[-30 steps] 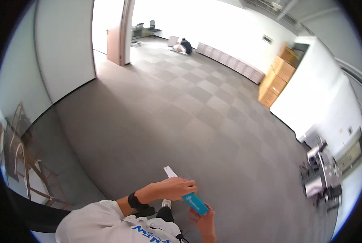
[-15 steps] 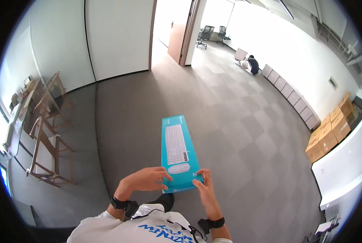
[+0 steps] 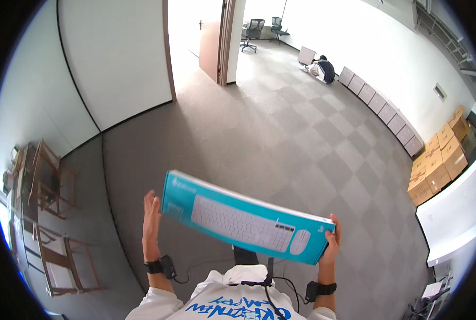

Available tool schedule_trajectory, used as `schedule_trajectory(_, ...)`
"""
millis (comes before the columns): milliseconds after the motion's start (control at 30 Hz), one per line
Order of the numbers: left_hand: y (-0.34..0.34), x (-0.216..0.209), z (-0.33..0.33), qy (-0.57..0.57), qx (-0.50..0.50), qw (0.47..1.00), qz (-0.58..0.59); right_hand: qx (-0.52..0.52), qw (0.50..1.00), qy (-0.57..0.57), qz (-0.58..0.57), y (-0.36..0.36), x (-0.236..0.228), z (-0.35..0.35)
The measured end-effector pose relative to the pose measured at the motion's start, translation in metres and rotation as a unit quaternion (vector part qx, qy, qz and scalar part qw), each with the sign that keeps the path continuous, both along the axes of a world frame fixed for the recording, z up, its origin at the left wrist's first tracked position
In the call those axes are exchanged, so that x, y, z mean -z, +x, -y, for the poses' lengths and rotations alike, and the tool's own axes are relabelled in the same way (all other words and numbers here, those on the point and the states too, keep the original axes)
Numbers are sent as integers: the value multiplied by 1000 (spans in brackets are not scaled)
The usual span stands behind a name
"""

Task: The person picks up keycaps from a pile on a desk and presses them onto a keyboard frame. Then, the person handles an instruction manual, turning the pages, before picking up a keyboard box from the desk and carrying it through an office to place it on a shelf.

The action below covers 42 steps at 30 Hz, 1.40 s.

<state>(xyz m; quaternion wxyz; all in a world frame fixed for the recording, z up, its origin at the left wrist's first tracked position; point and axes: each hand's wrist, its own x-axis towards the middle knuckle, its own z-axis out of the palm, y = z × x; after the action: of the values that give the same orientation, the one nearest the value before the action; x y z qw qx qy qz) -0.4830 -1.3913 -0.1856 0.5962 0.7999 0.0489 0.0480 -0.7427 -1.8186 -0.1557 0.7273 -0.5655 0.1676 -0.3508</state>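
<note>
A long, flat turquoise keyboard-and-mouse box (image 3: 243, 221) is held up in front of me, its printed face toward me. A white keyboard and a white mouse are pictured on it, and a white upper edge shows. It lies crosswise, the left end higher than the right. My right hand (image 3: 331, 242) is closed on the right end, thumb on the printed face. Beside the left end my left hand (image 3: 151, 221) is upright with fingers stretched out; whether it touches the box I cannot tell. Black bands with small devices sit on both wrists.
Wooden chairs (image 3: 62, 261) stand at the left behind a glass partition. Stacked cardboard boxes (image 3: 435, 165) and a row of grey cabinets (image 3: 379, 104) line the right wall. A person (image 3: 323, 69) crouches far off near office chairs (image 3: 255, 29). An open door (image 3: 210, 53) is ahead.
The box has turned from lengthwise to crosswise. My left hand has left its near end for the left end, and my right hand has moved right with the box. The view has shifted.
</note>
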Motion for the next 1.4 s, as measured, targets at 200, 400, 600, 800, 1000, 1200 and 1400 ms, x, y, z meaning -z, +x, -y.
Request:
schedule_trajectory(200,87,29,23,-163,41,967,-191,-18,999,-4,-43,129,-4,50)
schedule_trajectory(400,186,-4,-2,-111,-192,969,-106,-131,982,-34,-131,326,4,80)
schedule_trajectory(600,294,36,-32,-157,-334,929,-17,-272,954,-62,-112,526,35,85)
schedule_trajectory(800,434,20,33,-170,-284,943,-25,-129,968,-105,-188,651,59,102)
schedule_trajectory(1000,672,12,104,-49,-80,996,15,43,962,-106,-248,786,55,188)
schedule_trajectory(1200,793,9,182,3,-37,997,60,158,957,-102,-219,897,82,235)
schedule_trajectory(1400,816,-18,182,47,-150,987,30,47,969,-133,-203,1004,42,275)
